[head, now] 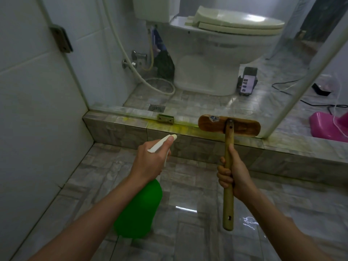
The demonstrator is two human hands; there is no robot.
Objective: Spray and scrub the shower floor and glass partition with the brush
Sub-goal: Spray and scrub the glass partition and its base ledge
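My left hand grips the white trigger head of a green spray bottle, nozzle aimed at the tiled curb. My right hand holds the wooden handle of a scrub brush. The brush head rests against the bottom of the glass partition, on top of the curb. A yellow-green stain runs along the curb beside the brush head. Grey marbled tiles of the wet shower floor lie under my arms.
Behind the glass stand a toilet, a white hose, a floor drain and a phone on a stand. A pink tub and cables lie at right. A white tiled wall closes the left side.
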